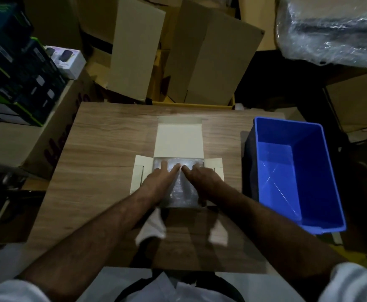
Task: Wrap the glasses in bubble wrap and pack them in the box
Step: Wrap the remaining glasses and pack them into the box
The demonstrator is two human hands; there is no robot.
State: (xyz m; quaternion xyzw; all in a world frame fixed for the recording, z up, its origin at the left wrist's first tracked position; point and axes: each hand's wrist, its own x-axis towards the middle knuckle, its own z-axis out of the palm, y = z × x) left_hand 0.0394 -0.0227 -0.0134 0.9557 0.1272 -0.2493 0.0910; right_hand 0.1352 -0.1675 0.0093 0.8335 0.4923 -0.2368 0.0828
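Observation:
A small white cardboard box (179, 138) lies open in the middle of the wooden table, its lid flap folded back and side flaps spread. Inside it sits a bundle of bubble wrap (181, 192); the glasses are hidden within it. My left hand (159, 179) rests flat on the left part of the bundle, fingers spread and pointing away from me. My right hand (200, 176) presses on the right part, fingers extended toward the left hand's fingertips. Neither hand grips anything.
A blue plastic bin (298, 171) stands at the table's right edge. Flattened brown cartons (211, 62) lean behind the table. Stacked dark product boxes (19, 68) sit on the left. A roll of plastic wrap (335, 25) is at top right.

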